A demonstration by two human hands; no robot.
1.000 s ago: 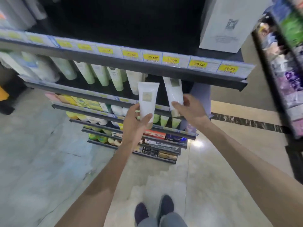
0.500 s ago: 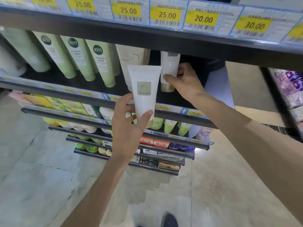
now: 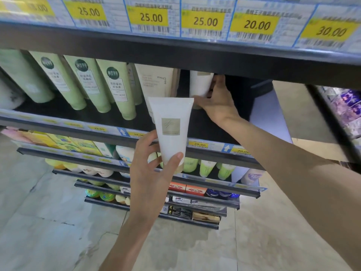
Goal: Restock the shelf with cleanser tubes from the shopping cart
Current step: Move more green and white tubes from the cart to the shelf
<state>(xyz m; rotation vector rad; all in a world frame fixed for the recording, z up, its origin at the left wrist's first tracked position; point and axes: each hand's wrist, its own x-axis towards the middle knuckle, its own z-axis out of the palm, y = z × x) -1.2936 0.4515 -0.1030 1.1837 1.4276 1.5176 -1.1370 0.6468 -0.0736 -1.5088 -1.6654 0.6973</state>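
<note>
Since half a second ago the right hand (image 3: 218, 102) has pushed its white plastic tube (image 3: 201, 83) deeper onto the black shelf board (image 3: 109, 116), toward the right end — it stands cap-down there, fingers curled round its lower part, thumb in front. That tube looks nearly placed. The left hand (image 3: 150, 173) pinches a second white tube with a beige square label (image 3: 172, 130) near its cap, upright, in front of the shelf's front edge, not yet on it. Left of the placed tube stands a cream tube reading "innisfree" (image 3: 156, 83). Pale green tubes (image 3: 115, 89) carry Chinese print — too small to read. Yellow price tags (image 3: 203, 21) above read 25.00, 20.00, 30.00.
</note>
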